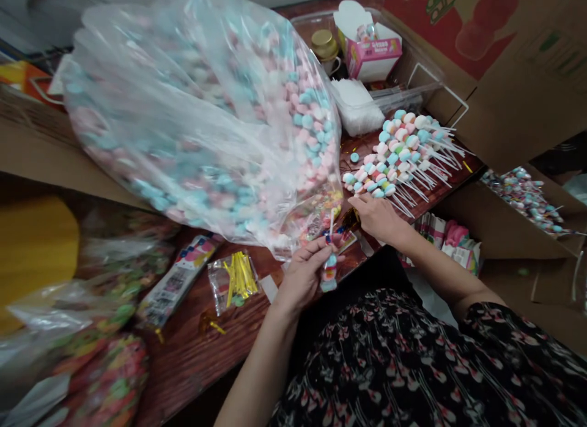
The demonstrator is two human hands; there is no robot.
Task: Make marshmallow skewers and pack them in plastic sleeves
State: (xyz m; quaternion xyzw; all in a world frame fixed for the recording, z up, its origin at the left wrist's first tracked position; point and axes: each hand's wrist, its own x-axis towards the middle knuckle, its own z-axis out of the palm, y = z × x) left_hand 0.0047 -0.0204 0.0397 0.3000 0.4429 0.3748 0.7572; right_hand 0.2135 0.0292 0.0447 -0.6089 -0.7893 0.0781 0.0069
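Note:
My left hand (pixel 308 265) pinches a candy skewer (pixel 329 269) in a clear wrapper. Its candies hang downward and its white stick points up, with the fingers closed round the wrapper's neck. My right hand (pixel 378 216) is at the bundle of gold twist ties (pixel 351 219) on the table, fingertips drawn together; whether a tie is between them is hidden. Just beyond that hand lies a heap of unwrapped marshmallow skewers (pixel 398 152), pink, blue and white, sticks toward the right. A bag of gummy candies (pixel 316 213) lies between my hands and the big bag.
A huge clear bag of marshmallows (pixel 197 121) covers much of the table (pixel 202 360). Behind stand a plastic tray (pixel 413 96), a pink box (pixel 373 57) and white wrappers (pixel 356 106). Yellow twist ties (pixel 241 274) lie left. A carton (pixel 518 231) at right holds wrapped skewers.

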